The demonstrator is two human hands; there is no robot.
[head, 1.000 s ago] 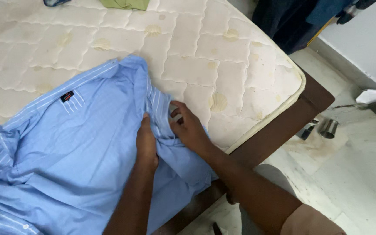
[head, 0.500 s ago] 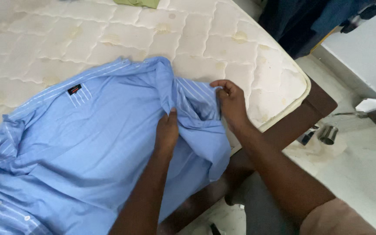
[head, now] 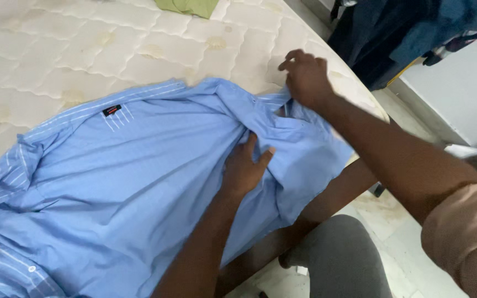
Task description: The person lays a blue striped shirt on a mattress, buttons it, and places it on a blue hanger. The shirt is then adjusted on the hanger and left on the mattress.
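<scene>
One light blue striped shirt [head: 128,182] lies spread inside-out on the quilted cream mattress [head: 73,49], its dark neck label [head: 112,110] showing near the collar [head: 139,96]. Its long axis runs diagonally, from the collar at upper centre down toward the lower left, where the buttoned front edge [head: 6,265] leaves the frame; the collar end points toward the far side of the mattress. The left hand [head: 244,168] rests flat and open on the cloth at the shoulder area, fingers spread, pressing it down rather than gripping. The right hand [head: 305,74] is closed in a pinch on the sleeve [head: 299,138], holding that fabric raised above the mattress corner. Part of the sleeve side hangs over the mattress edge toward the wooden bed frame [head: 332,193] and the person's grey-clad knee [head: 343,254]. Assessed risk: the overhanging portion could drag the shirt off the edge if the left hand's pressure eases while the right hand pulls; a pull across the pinned shoulder could also bunch the cloth into creases there. A green cloth [head: 189,5] lies at the far edge of the mattress, well apart, and dark garments [head: 393,33] hang beside the white wall [head: 465,83] at upper right.
</scene>
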